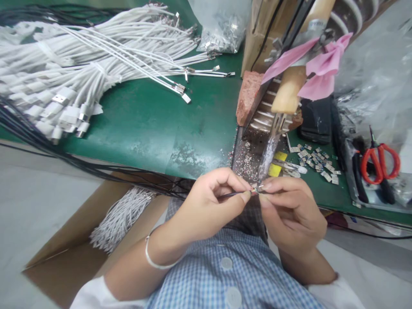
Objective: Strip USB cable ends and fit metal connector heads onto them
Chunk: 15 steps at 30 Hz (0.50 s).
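My left hand (209, 201) pinches the end of a thin dark cable (230, 195) between thumb and fingers, close to my chest. My right hand (289, 206) is closed in a pinch on a tiny metal connector piece (255, 189) at that cable's tip. The two hands meet just below the tip of a soldering iron (268, 154) fixed on a stand at the table's front edge. Several small metal connector shells (317, 162) lie scattered on the green table (144, 124) to the right of the iron.
A big heap of white USB cables (80, 64) covers the table's left. A bag of metal parts (222, 30) stands at the back. Red-handled scissors (381, 161) lie in a tray at right. A cardboard box with white cables (119, 216) sits below the table, with black cables (38, 146) draped over it.
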### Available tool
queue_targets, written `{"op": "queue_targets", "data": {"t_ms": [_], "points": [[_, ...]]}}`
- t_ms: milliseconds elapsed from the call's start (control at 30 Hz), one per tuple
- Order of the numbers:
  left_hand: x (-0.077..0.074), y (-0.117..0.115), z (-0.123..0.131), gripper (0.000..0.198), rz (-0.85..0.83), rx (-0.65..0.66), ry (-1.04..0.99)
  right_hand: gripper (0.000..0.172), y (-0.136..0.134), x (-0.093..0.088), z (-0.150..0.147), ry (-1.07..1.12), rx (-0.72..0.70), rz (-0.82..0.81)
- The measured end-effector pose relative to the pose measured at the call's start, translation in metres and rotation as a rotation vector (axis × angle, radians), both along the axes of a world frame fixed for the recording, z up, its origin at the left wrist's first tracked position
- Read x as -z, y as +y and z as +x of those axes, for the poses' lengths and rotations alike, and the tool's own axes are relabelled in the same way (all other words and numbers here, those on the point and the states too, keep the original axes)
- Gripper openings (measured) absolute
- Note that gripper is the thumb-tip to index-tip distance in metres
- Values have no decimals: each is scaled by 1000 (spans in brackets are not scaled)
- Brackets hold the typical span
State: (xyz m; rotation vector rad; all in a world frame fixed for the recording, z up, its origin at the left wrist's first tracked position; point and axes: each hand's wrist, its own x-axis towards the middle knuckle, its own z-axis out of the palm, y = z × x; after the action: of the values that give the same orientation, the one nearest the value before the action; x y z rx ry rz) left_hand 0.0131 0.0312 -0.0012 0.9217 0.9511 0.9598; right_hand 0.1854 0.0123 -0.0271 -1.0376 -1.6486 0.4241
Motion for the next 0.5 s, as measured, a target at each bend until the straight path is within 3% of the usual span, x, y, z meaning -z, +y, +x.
{"op": "queue_targets", "data": {"t_ms": [500], "points": [[-1,2,2,12,13,-5,-6,24,2,-1,-1,26,14,30]]}}
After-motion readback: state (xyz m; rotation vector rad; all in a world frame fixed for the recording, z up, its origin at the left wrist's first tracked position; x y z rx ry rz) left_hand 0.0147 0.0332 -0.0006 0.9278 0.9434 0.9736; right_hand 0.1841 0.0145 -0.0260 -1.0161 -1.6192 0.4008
